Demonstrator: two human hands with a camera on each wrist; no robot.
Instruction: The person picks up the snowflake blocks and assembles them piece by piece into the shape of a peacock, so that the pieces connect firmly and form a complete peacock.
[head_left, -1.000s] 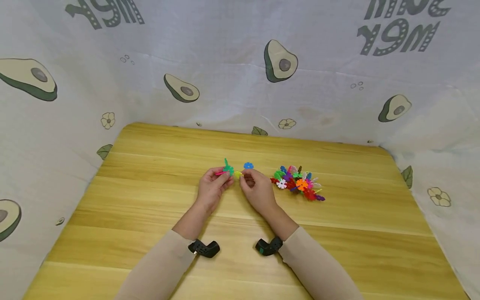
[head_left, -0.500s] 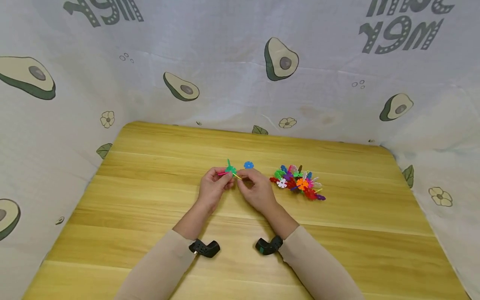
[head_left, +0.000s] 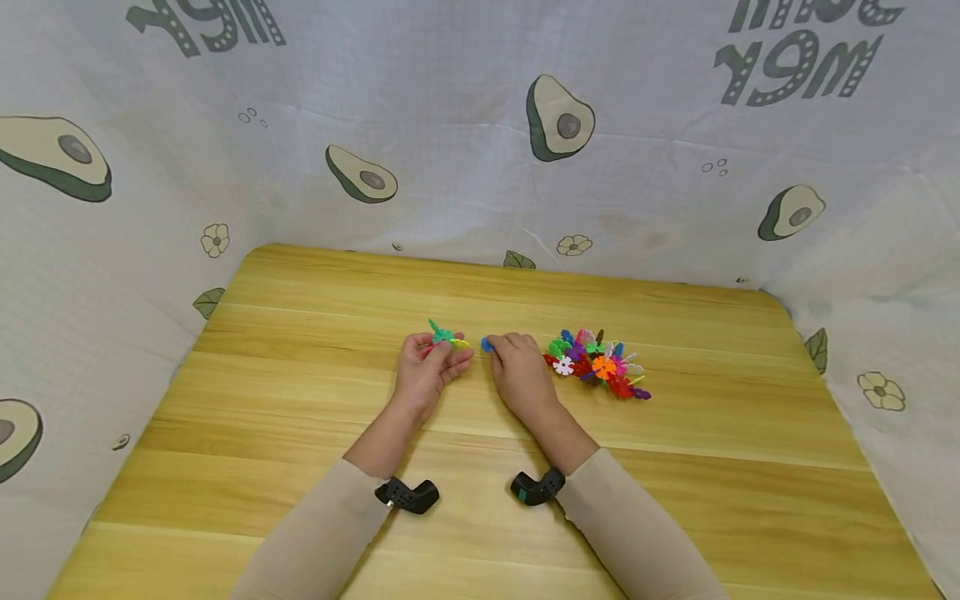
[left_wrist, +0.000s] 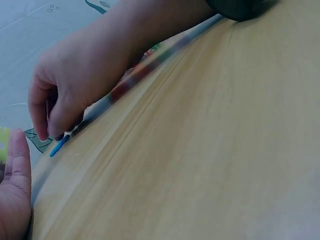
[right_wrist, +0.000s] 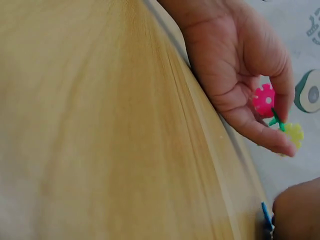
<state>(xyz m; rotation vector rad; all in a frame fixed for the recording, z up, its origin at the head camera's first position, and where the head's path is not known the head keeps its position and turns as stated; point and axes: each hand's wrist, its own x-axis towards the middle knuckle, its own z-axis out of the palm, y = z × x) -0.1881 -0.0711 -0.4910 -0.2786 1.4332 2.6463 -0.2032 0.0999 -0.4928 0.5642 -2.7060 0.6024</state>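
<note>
My left hand [head_left: 422, 371] holds a small cluster of joined plastic snowflake discs. In the right wrist view the cluster has a pink disc [right_wrist: 264, 101], a green disc [right_wrist: 276, 120] seen edge-on between thumb and finger, and a yellow disc [right_wrist: 294, 134] sticking out past the fingertips. My right hand [head_left: 525, 375] is a short way to the right, low over the table, its thumb and fingers pinching a blue snowflake disc [head_left: 487, 343]. The left wrist view shows that blue disc [left_wrist: 59, 146] edge-on and slanted at the tabletop, its upper part hidden by the fingers.
A pile of many-coloured snowflake discs [head_left: 596, 367] lies just right of my right hand. The wooden table [head_left: 300, 500] ends at a back edge against a pale cloth [head_left: 450, 100] printed with avocados. Each wrist wears a black device [head_left: 408, 497].
My right hand has let go of the yellow disc on the cluster and moved slightly right, onto the blue disc. My left hand has drawn the cluster a little left.
</note>
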